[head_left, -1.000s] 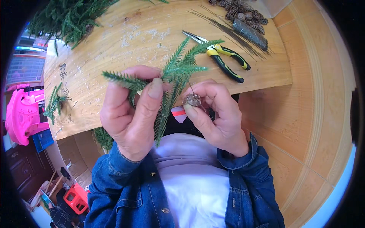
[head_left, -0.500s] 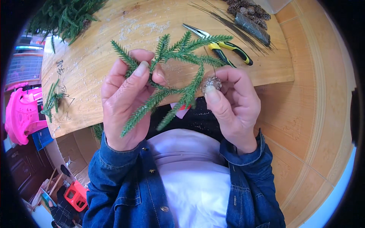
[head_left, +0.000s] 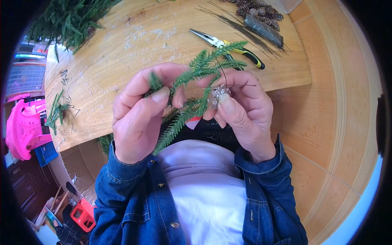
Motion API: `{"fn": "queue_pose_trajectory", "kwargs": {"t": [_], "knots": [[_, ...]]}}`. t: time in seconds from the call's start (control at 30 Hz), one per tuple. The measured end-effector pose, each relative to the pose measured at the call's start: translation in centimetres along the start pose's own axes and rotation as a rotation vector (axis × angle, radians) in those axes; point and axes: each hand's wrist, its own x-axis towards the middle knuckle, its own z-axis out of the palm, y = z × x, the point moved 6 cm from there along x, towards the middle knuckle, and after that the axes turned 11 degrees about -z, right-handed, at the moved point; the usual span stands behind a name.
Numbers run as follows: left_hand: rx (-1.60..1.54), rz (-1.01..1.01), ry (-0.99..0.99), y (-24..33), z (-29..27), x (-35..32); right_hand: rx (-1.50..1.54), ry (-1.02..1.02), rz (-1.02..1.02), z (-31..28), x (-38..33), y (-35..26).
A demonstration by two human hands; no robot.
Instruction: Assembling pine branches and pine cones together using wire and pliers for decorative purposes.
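Note:
My left hand (head_left: 141,110) pinches a green artificial pine sprig (head_left: 179,126) with several needled branches, held above the table's near edge. Between thumb and fingers of my right hand (head_left: 247,112) is a small brown pine cone (head_left: 217,96) with whitish, frosted tips. A thin dark wire (head_left: 223,73) sticks up from the cone. Sprig branches lie right beside the cone and partly overlap it; whether they touch I cannot tell. Just beyond the sprig lie long-nose pliers (head_left: 212,40) with yellow and black handles, partly hidden by its branches.
On the wooden table (head_left: 110,85) are a heap of green sprigs (head_left: 69,20) at the far left, a small loose sprig (head_left: 57,110), and thin wires (head_left: 241,28). A dark wrapped roll (head_left: 263,30) and several pine cones (head_left: 261,10) sit far right. A pink plastic chair (head_left: 24,128) stands left.
My hands have come closer together, bringing sprig and pine cone side by side. The sprig has turned in my left hand, and the cone has shifted left.

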Motion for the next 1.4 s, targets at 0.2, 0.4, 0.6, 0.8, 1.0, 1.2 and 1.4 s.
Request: {"fn": "queue_pose_trajectory", "kwargs": {"t": [0.2, 0.4, 0.6, 0.8, 1.0, 1.2, 1.4], "knots": [[0.219, 0.045, 0.105, -0.7, -0.3, -0.4, 0.005, -0.007, -0.005, -0.5, 0.0, 0.0], [0.248, 0.050, 0.204, -1.2, -0.8, -0.3, 0.044, 0.022, -0.018, -0.3, -0.1, 0.0], [0.267, 0.072, 0.259, -1.1, -0.8, -0.6, -0.086, 0.001, -0.037, -0.6, 0.1, -0.5], [0.342, 0.147, 0.284, -0.6, -1.4, -0.8, -0.487, -0.094, -0.308, -0.8, -0.9, -3.3], [0.350, 0.205, 0.328, -0.6, -0.9, -1.5, -0.614, -0.275, -0.114, 0.8, -1.3, -2.4], [0.394, 0.268, 0.312, -0.5, -1.1, -2.0, -0.638, -0.224, -0.145, 0.9, -0.9, -2.2], [0.441, 0.315, 0.273, -1.0, -0.6, -2.3, -0.672, -0.285, -0.255, 1.4, -0.2, -2.2]]}}
